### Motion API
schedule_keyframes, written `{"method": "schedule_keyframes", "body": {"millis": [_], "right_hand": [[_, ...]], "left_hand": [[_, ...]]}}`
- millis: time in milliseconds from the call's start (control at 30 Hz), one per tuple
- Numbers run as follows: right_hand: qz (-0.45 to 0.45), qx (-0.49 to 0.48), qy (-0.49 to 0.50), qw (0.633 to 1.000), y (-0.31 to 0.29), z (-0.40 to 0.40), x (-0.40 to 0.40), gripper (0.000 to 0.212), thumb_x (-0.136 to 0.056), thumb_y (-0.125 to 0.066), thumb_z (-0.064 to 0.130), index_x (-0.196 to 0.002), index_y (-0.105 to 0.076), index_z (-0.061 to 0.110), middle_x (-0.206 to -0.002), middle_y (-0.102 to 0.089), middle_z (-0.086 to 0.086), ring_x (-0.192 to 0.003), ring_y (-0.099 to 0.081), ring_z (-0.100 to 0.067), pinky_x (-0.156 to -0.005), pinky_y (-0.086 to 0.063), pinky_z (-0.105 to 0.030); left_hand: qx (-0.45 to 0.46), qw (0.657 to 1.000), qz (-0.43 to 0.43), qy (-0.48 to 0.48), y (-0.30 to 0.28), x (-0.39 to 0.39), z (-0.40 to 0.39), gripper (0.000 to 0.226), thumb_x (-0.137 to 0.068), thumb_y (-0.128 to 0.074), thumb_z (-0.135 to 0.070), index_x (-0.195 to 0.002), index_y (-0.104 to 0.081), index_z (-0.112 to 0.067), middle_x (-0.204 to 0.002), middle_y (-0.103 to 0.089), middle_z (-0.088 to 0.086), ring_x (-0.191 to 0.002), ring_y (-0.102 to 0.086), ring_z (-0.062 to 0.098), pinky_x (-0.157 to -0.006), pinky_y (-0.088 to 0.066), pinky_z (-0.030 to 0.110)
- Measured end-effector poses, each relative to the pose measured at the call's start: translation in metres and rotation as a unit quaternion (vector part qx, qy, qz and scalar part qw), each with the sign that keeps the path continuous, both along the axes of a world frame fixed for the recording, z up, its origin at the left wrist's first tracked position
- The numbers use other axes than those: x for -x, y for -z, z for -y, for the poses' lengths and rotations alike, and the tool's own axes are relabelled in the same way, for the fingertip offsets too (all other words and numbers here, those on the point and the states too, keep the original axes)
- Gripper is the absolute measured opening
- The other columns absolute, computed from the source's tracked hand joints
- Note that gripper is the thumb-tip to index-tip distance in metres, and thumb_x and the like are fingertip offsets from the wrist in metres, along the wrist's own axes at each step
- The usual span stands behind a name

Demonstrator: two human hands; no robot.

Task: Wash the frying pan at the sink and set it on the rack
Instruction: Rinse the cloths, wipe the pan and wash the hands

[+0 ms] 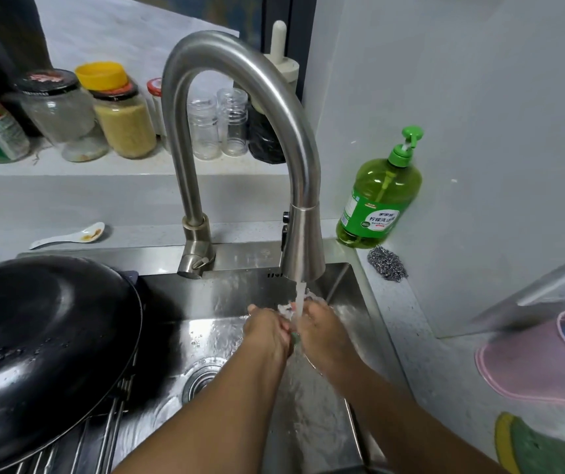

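The frying pan (45, 354) is seen at the left of the frame, turned bottom-up on the rack (103, 436) over the left part of the sink (356, 289), its black underside beaded with water. By that showing, the washing and the setting down are judged done. What is left looks like a rinse only. Both hands are held under the running stream of the faucet (250, 138) at centre frame: the left hand (267, 333) and the right hand (325, 340) are pressed close together, and a small greenish bit is glimpsed between them, too blurred to be named.

Along the shelf at the upper left, jars are lined up: a clear jar (58, 111) nearly empty, a jar of yellow grains (125, 128) well filled, two small clear jars (217, 124) empty. On the desk at the right, a green soap bottle (380, 196) is seen largely full, with a steel scourer (387, 263) just beside it.
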State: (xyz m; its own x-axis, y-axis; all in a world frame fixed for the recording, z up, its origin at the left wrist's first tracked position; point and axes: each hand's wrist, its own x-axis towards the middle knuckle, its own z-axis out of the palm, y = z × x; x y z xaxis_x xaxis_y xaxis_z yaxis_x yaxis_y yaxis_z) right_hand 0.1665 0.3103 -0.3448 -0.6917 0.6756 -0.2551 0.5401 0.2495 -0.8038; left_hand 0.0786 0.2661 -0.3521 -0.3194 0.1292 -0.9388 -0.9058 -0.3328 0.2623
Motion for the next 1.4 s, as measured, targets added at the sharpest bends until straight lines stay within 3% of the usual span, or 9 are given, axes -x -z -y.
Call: {"method": "schedule_keyframes", "body": {"millis": [133,233,400,567,800,967,1100,1233,1400], "right_hand": [[0.053,0.017,-0.012,0.998,0.001,0.002,-0.013,0.026,-0.092,-0.050,0.012,-0.106,-0.071,0.017,-0.087,-0.067,0.007,-0.067,-0.053,0.002,-0.052,-0.035,-0.006],[0.058,0.008,0.018,0.998,-0.004,0.010,-0.018,0.025,-0.089,-0.049,0.008,-0.090,-0.073,0.014,-0.074,-0.066,0.003,-0.067,-0.061,-0.017,-0.062,-0.054,-0.029],[0.065,0.119,-0.051,0.989,-0.018,0.046,-0.018,0.023,-0.081,-0.066,0.038,-0.103,-0.065,0.032,-0.091,-0.073,0.004,-0.080,-0.073,-0.016,-0.072,-0.063,-0.040],[0.062,0.099,-0.076,0.990,-0.018,0.061,0.002,0.029,-0.077,-0.073,0.019,-0.104,-0.068,0.028,-0.092,-0.072,0.009,-0.087,-0.069,-0.013,-0.073,-0.059,-0.025],[-0.004,0.049,-0.041,0.998,-0.040,0.089,0.018,0.026,-0.088,-0.063,0.006,-0.082,-0.062,0.031,-0.085,-0.072,0.004,-0.075,-0.069,-0.016,-0.062,-0.057,-0.029],[-0.037,0.151,-0.120,0.981,-0.045,0.110,0.021,0.032,-0.092,-0.060,0.016,-0.116,-0.070,0.035,-0.103,-0.076,0.009,-0.091,-0.074,-0.010,-0.086,-0.061,-0.038],[-0.035,0.042,-0.156,0.986,-0.054,0.117,0.019,0.020,-0.091,-0.070,0.024,-0.109,-0.077,0.029,-0.107,-0.072,0.012,-0.096,-0.069,-0.003,-0.092,-0.056,-0.027],[-0.051,-0.106,-0.061,0.991,-0.064,0.124,0.021,0.011,-0.086,-0.076,0.033,-0.095,-0.071,0.031,-0.102,-0.054,0.016,-0.087,-0.059,0.001,-0.077,-0.050,-0.019],[-0.054,0.029,-0.093,0.994,-0.069,0.125,0.018,0.008,-0.088,-0.073,0.021,-0.095,-0.077,0.019,-0.083,-0.073,0.006,-0.070,-0.064,0.000,-0.066,-0.050,-0.015]], "left_hand": [[0.021,0.997,-0.029,0.061,0.002,-0.008,0.007,0.035,-0.102,-0.031,-0.022,-0.071,-0.044,-0.014,-0.053,-0.038,0.001,-0.036,-0.028,0.012,-0.044,-0.023,0.018],[0.042,0.994,-0.042,0.090,0.003,-0.013,0.019,0.032,-0.096,-0.029,-0.015,-0.065,-0.036,-0.019,-0.050,-0.030,0.000,-0.040,-0.024,0.012,-0.049,-0.020,0.019],[-0.062,0.992,-0.026,0.104,0.002,-0.011,0.051,0.042,-0.101,-0.041,-0.035,-0.081,-0.061,-0.004,-0.072,-0.065,0.016,-0.058,-0.062,0.027,-0.054,-0.048,0.035],[-0.134,0.932,-0.093,0.324,-0.016,0.002,0.103,0.036,-0.096,-0.056,-0.041,-0.087,-0.072,-0.010,-0.082,-0.073,0.012,-0.070,-0.067,0.025,-0.074,-0.054,0.039],[-0.092,0.924,-0.190,0.319,-0.033,0.028,0.160,0.029,-0.104,-0.051,-0.025,-0.126,-0.064,-0.010,-0.108,-0.073,0.020,-0.077,-0.073,0.027,-0.067,-0.064,0.041],[-0.156,0.919,-0.159,0.325,-0.047,0.031,0.174,0.072,-0.095,-0.040,-0.065,-0.100,-0.078,-0.004,-0.099,-0.073,0.021,-0.084,-0.069,0.032,-0.086,-0.057,0.050],[-0.081,0.955,-0.156,0.240,-0.051,0.024,0.163,0.029,-0.102,-0.049,-0.039,-0.099,-0.059,-0.012,-0.066,-0.069,0.010,-0.051,-0.067,0.022,-0.047,-0.060,0.039],[0.004,0.976,-0.155,0.155,-0.043,0.024,0.151,0.023,-0.106,-0.044,-0.035,-0.095,-0.052,-0.017,-0.061,-0.050,0.003,-0.043,-0.048,0.012,-0.041,-0.045,0.020],[0.074,0.961,-0.218,0.152,-0.050,0.023,0.146,0.032,-0.099,-0.036,-0.010,-0.068,-0.040,-0.012,-0.037,-0.034,0.004,-0.024,-0.028,0.012,-0.035,-0.025,0.011]]}}
